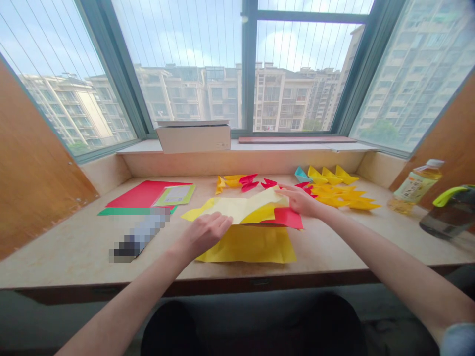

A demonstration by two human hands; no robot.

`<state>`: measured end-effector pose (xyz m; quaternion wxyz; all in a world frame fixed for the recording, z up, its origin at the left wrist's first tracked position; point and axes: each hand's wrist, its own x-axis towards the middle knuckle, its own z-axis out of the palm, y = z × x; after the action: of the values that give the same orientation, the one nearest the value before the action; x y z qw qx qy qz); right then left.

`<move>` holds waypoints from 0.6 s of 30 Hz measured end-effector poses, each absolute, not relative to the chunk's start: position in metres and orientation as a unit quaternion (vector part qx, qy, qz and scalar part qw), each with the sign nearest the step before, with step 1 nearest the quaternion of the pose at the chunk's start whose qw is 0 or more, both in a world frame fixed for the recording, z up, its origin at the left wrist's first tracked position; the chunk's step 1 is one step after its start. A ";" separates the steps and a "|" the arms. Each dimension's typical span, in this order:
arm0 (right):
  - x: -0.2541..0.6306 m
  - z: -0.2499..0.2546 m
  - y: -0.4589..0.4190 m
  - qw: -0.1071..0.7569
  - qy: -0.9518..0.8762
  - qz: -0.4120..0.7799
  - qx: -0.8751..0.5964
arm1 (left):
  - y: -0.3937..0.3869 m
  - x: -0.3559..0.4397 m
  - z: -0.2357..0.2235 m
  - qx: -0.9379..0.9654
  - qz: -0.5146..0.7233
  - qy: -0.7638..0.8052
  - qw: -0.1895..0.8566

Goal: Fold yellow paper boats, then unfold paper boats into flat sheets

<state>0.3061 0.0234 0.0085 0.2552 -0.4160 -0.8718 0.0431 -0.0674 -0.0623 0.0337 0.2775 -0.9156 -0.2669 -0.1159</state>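
Note:
A pale yellow sheet of paper [241,208], creased and partly curled, is held up above the table between my two hands. My left hand [212,228] pinches its near left edge with the fingers closed. At its far right corner, my right hand [297,198] grips the paper between thumb and fingers. Beneath it lie a yellow sheet [252,244], close to the table's front edge, and a red sheet [287,218], whose right part sticks out under my right hand. The paper covers most of the red sheet.
Yellow folded paper boats [334,193] and a blue one [302,174] stand at the back right. Red folded papers [248,183] lie behind my hands. Red sheets [139,194] and a pixelated object [143,235] are left. A bottle [417,185] and dark jug [447,215] stand right.

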 end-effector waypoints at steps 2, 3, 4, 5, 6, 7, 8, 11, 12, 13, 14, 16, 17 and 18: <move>0.319 0.010 0.011 0.272 -0.880 0.017 -0.389 | -0.057 -0.071 0.036 -0.913 -0.130 -0.272 0.274; 0.324 0.011 0.004 0.270 -0.886 0.005 -0.378 | -0.055 -0.072 0.037 -0.911 -0.136 -0.276 0.273; 0.328 0.011 -0.004 0.258 -0.890 -0.002 -0.376 | -0.053 -0.073 0.037 -0.910 -0.141 -0.282 0.271; 0.331 0.012 -0.012 0.237 -0.896 -0.003 -0.375 | -0.050 -0.074 0.037 -0.908 -0.144 -0.288 0.267; 0.332 0.012 -0.019 0.214 -0.903 0.002 -0.373 | -0.048 -0.076 0.037 -0.907 -0.147 -0.295 0.262; 0.332 0.013 -0.026 0.189 -0.908 0.012 -0.373 | -0.046 -0.077 0.037 -0.906 -0.152 -0.300 0.256; 0.331 0.013 -0.031 0.173 -0.908 0.023 -0.380 | -0.044 -0.079 0.037 -0.907 -0.157 -0.301 0.248; 0.324 0.010 -0.036 0.195 -0.881 0.041 -0.429 | -0.039 -0.082 0.036 -0.914 -0.172 -0.290 0.226; 0.320 0.007 -0.034 0.219 -0.869 0.043 -0.442 | -0.039 -0.083 0.036 -0.916 -0.175 -0.284 0.221; 0.316 0.004 -0.031 0.245 -0.860 0.042 -0.445 | -0.038 -0.083 0.036 -0.918 -0.178 -0.279 0.219; 0.312 0.001 -0.027 0.271 -0.856 0.039 -0.439 | -0.039 -0.082 0.036 -0.920 -0.180 -0.274 0.217; 0.304 -0.005 -0.017 0.319 -0.852 0.018 -0.413 | -0.039 -0.082 0.035 -0.923 -0.183 -0.262 0.212; 0.301 -0.007 -0.013 0.340 -0.852 0.001 -0.400 | -0.040 -0.082 0.034 -0.926 -0.184 -0.256 0.209; 0.298 -0.008 -0.009 0.354 -0.852 -0.017 -0.385 | -0.040 -0.082 0.033 -0.928 -0.185 -0.249 0.205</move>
<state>0.2985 -0.0092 -0.0077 0.3540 -0.3850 -0.8522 -0.0166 -0.0823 -0.0399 0.0334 0.2052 -0.9282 -0.2490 -0.1850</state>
